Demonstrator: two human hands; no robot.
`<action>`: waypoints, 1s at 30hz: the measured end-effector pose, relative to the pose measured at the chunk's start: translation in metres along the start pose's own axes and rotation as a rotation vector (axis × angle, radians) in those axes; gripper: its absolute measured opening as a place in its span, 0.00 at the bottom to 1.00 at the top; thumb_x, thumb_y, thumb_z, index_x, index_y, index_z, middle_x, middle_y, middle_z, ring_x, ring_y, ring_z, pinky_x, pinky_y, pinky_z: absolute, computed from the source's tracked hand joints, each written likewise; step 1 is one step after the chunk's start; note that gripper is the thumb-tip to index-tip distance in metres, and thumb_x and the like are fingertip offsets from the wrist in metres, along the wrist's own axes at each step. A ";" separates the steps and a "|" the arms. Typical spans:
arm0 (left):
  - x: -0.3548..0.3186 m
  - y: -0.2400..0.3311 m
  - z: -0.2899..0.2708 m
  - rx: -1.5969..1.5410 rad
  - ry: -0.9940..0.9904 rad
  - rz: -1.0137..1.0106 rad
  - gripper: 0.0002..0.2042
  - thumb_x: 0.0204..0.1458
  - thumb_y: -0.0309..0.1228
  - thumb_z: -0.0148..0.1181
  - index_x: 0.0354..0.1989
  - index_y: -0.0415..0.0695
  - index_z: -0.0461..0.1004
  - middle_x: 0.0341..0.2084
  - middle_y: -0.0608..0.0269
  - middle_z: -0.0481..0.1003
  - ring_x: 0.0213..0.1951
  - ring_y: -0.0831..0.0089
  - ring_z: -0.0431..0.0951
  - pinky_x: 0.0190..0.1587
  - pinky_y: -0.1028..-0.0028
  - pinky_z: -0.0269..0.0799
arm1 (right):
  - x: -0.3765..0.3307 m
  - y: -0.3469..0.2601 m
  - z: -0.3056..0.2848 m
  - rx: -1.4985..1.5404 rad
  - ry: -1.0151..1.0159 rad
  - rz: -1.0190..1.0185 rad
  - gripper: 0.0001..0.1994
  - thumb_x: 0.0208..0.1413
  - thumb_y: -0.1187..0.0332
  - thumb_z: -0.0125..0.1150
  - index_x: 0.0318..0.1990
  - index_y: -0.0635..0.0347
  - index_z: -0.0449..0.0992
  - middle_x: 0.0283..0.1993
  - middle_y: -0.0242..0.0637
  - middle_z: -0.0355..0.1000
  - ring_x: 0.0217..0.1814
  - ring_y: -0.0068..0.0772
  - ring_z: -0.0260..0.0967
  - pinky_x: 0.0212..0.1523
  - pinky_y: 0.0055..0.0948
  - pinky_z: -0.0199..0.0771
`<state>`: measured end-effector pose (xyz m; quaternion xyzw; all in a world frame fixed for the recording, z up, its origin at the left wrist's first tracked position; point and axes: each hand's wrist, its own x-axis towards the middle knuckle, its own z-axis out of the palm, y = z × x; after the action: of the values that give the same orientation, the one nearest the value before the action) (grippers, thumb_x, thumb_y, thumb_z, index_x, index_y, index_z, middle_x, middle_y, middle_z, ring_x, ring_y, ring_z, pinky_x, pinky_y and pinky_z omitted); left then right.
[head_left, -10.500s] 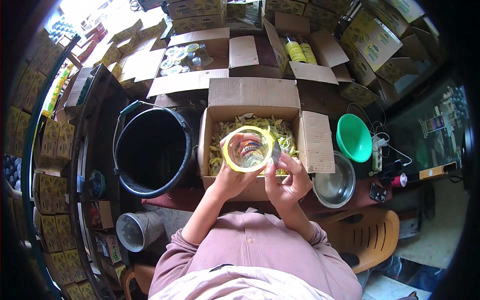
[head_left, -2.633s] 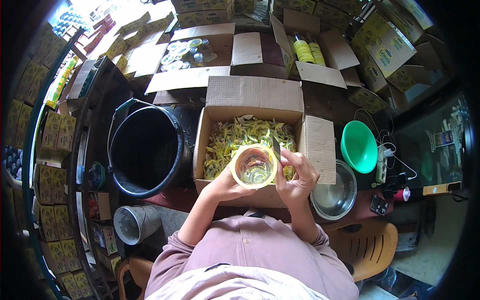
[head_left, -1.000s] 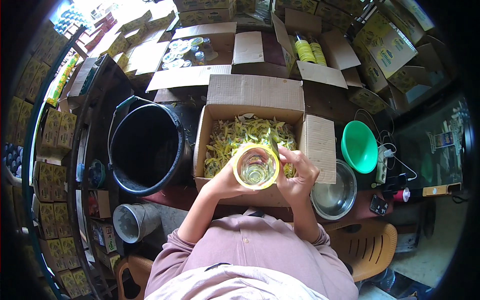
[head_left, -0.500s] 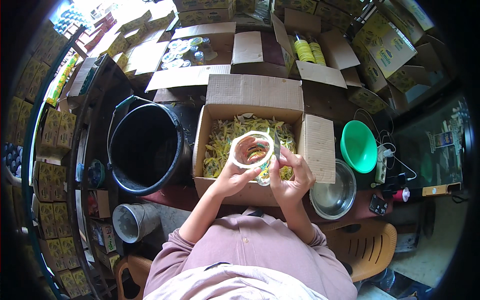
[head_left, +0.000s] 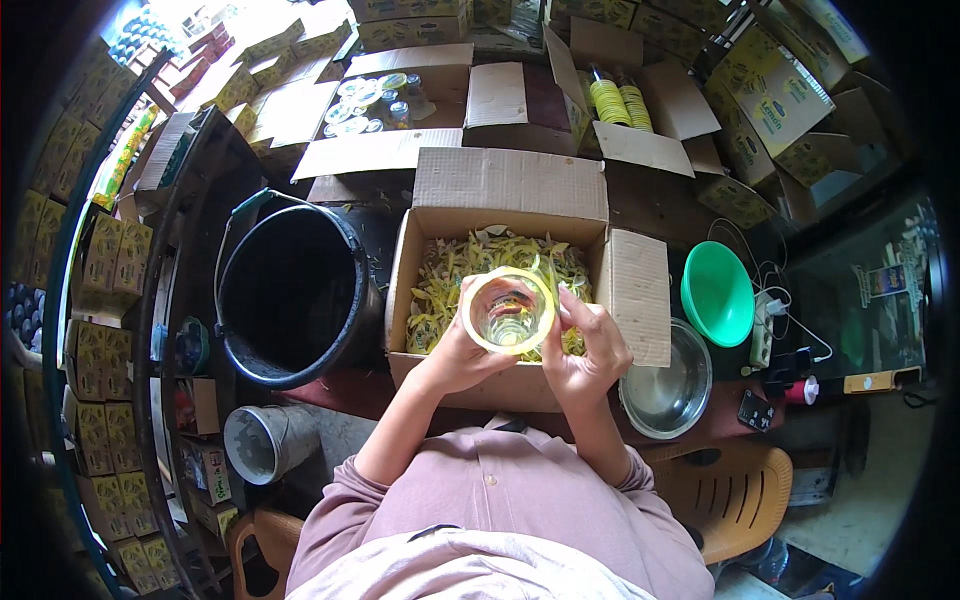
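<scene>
A clear glass jar [head_left: 508, 312] with a yellowish rim is held mouth-up over an open cardboard box [head_left: 437, 368] filled with small yellow labels or wrappers [head_left: 450, 275]. My left hand [head_left: 455, 350] grips the jar from the left side and below. My right hand [head_left: 590, 345] touches its right side, fingers against the glass, with a thin clear strip sticking up near the rim. Both forearms come up from the lower edge.
A big black bucket [head_left: 292, 290] stands left of the box. To the right sit a steel bowl [head_left: 668, 380] and a green funnel-like bowl [head_left: 716, 293]. Behind are open cartons with jars [head_left: 370, 98] and yellow lids [head_left: 618, 103]. An orange plastic chair [head_left: 735, 490] is at lower right.
Over the last second the jar lifted slightly, then came back down a little and toward me, its mouth turned more toward the camera. Both hands stayed on it.
</scene>
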<state>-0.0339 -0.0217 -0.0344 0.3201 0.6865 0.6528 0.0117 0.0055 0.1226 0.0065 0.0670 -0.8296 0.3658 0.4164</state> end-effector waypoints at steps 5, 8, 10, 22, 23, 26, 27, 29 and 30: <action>-0.003 -0.001 -0.002 -0.006 -0.039 -0.025 0.35 0.32 0.23 0.65 0.53 0.38 0.55 0.47 0.55 0.56 0.52 0.63 0.60 0.54 0.69 0.63 | 0.006 0.005 -0.005 0.155 -0.096 0.057 0.16 0.38 0.80 0.60 0.39 0.58 0.74 0.24 0.35 0.70 0.25 0.28 0.70 0.27 0.24 0.70; 0.000 0.000 -0.002 -0.063 -0.029 -0.024 0.35 0.32 0.23 0.65 0.53 0.38 0.55 0.47 0.55 0.57 0.52 0.63 0.60 0.54 0.69 0.63 | 0.006 0.003 -0.006 0.175 -0.054 0.089 0.16 0.37 0.81 0.61 0.38 0.58 0.75 0.23 0.35 0.70 0.23 0.26 0.70 0.26 0.23 0.69; 0.001 0.001 -0.001 -0.083 -0.025 -0.019 0.35 0.32 0.23 0.65 0.53 0.38 0.55 0.47 0.55 0.57 0.52 0.63 0.60 0.54 0.69 0.63 | 0.000 0.005 -0.005 0.188 -0.036 0.083 0.16 0.37 0.81 0.61 0.38 0.59 0.74 0.22 0.35 0.69 0.23 0.25 0.69 0.26 0.22 0.67; 0.000 -0.001 -0.005 -0.005 -0.056 -0.012 0.35 0.30 0.26 0.67 0.52 0.39 0.57 0.46 0.56 0.60 0.52 0.61 0.60 0.55 0.67 0.56 | 0.004 0.005 -0.008 0.115 -0.048 0.026 0.16 0.36 0.82 0.60 0.37 0.57 0.75 0.23 0.35 0.70 0.23 0.26 0.69 0.27 0.22 0.68; 0.000 -0.002 -0.005 -0.007 -0.056 -0.016 0.35 0.30 0.26 0.67 0.52 0.39 0.57 0.46 0.56 0.60 0.52 0.61 0.60 0.55 0.67 0.56 | 0.004 0.005 -0.008 0.119 -0.049 0.006 0.16 0.36 0.83 0.60 0.37 0.59 0.74 0.22 0.35 0.69 0.23 0.24 0.68 0.27 0.21 0.67; 0.000 -0.003 -0.005 -0.035 -0.044 -0.025 0.36 0.30 0.26 0.67 0.52 0.39 0.57 0.47 0.55 0.60 0.52 0.60 0.59 0.55 0.66 0.56 | 0.004 0.005 -0.010 0.146 -0.063 0.033 0.17 0.35 0.81 0.61 0.37 0.56 0.76 0.25 0.34 0.71 0.25 0.27 0.70 0.28 0.24 0.71; 0.000 -0.003 -0.005 -0.058 -0.032 -0.028 0.36 0.30 0.27 0.68 0.52 0.39 0.57 0.47 0.55 0.61 0.52 0.59 0.59 0.55 0.66 0.56 | 0.002 0.005 -0.010 0.145 -0.063 0.033 0.17 0.35 0.81 0.61 0.37 0.56 0.76 0.25 0.34 0.71 0.25 0.27 0.70 0.28 0.24 0.71; 0.001 -0.002 -0.006 -0.047 -0.028 -0.022 0.36 0.30 0.27 0.68 0.52 0.39 0.57 0.46 0.55 0.61 0.51 0.59 0.59 0.55 0.67 0.56 | -0.004 0.004 -0.009 0.144 -0.045 0.084 0.17 0.35 0.82 0.61 0.37 0.56 0.76 0.24 0.34 0.71 0.24 0.27 0.70 0.27 0.24 0.70; 0.002 -0.001 -0.007 -0.038 -0.024 -0.017 0.36 0.30 0.27 0.68 0.53 0.39 0.57 0.46 0.54 0.61 0.51 0.59 0.60 0.54 0.67 0.56 | -0.004 0.005 -0.009 0.144 -0.045 0.083 0.17 0.35 0.82 0.61 0.37 0.56 0.76 0.24 0.34 0.71 0.24 0.27 0.70 0.27 0.24 0.70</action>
<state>-0.0389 -0.0265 -0.0339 0.3217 0.6767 0.6615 0.0316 0.0121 0.1309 0.0042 0.0704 -0.8123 0.4398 0.3764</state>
